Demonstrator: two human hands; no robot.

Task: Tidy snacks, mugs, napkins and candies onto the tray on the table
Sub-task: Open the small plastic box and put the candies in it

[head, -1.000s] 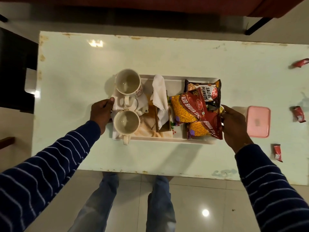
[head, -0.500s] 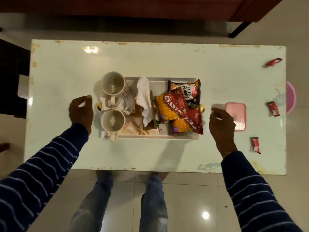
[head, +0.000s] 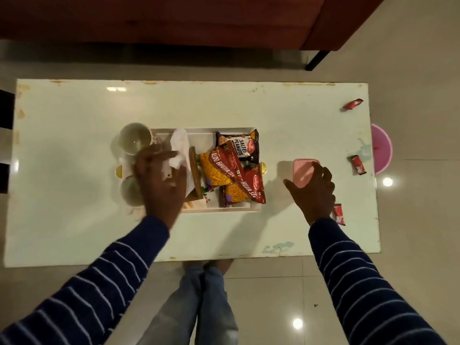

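Note:
A white tray lies mid-table. It holds a salted peanuts packet, two aloo bhujia packets, a white napkin and a wooden holder. Two white mugs stand at its left end, the far mug and the near mug. My left hand is blurred above the mugs and napkin with fingers spread, holding nothing I can see. My right hand is spread over a pink box, fingertips on it. Three red candies lie at the table's right end.
The pale table has worn edges. A red sofa stands beyond it, with a black leg at the right. A pink round tub sits on the floor past the table's right edge. My legs are below the near edge.
My left hand moved right from beside the tray to over the mugs and napkin. My right hand shifted right onto the pink box. The camera pulled back.

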